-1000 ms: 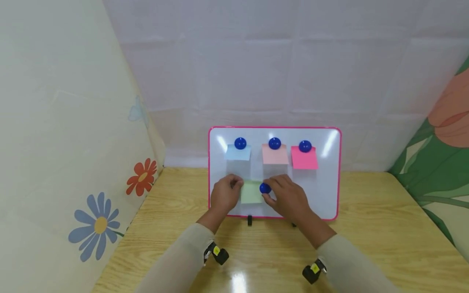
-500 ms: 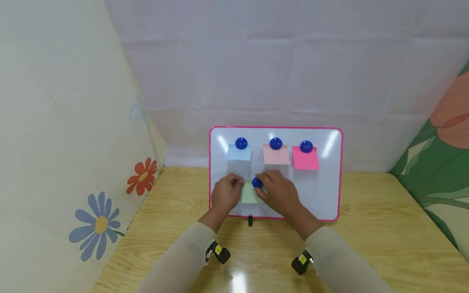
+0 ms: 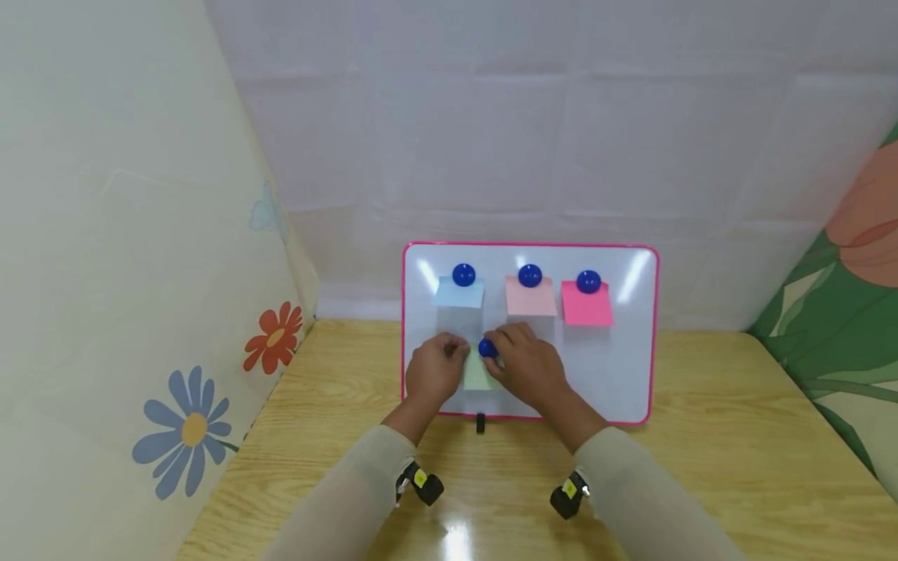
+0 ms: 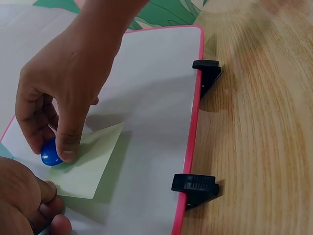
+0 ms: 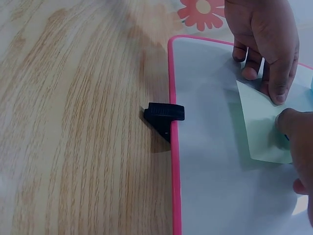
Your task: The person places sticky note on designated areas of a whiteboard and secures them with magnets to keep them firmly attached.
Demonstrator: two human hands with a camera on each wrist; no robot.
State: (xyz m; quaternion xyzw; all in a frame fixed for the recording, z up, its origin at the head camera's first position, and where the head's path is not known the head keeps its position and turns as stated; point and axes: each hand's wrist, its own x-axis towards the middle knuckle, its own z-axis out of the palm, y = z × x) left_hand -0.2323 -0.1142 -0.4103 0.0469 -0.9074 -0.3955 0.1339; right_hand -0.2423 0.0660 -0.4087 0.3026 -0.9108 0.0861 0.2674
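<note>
A pale green sticky note [image 3: 477,378] lies against the lower left part of a pink-framed whiteboard [image 3: 603,382]. My left hand [image 3: 433,370] pinches the note's upper left corner between thumb and finger. With thumb and fingers my right hand [image 3: 529,365] grips a round blue magnet [image 3: 487,348] at the note's top edge. In the left wrist view the magnet [image 4: 50,152] is at the note's upper edge, partly covered by the right hand; whether it touches the board cannot be told. The note's lower edge stands away from the board in the right wrist view.
Along the board's top, blue magnets hold a light blue note [image 3: 459,293], a pale pink note [image 3: 531,299] and a bright pink note [image 3: 588,305]. Black feet [image 4: 195,183] prop the board on the wooden table [image 3: 708,436]. A flower-printed wall [image 3: 189,234] borders the left side.
My right hand has moved left with the blue magnet, from the green note's right edge to its top edge. My left hand has stayed at the note's corner.
</note>
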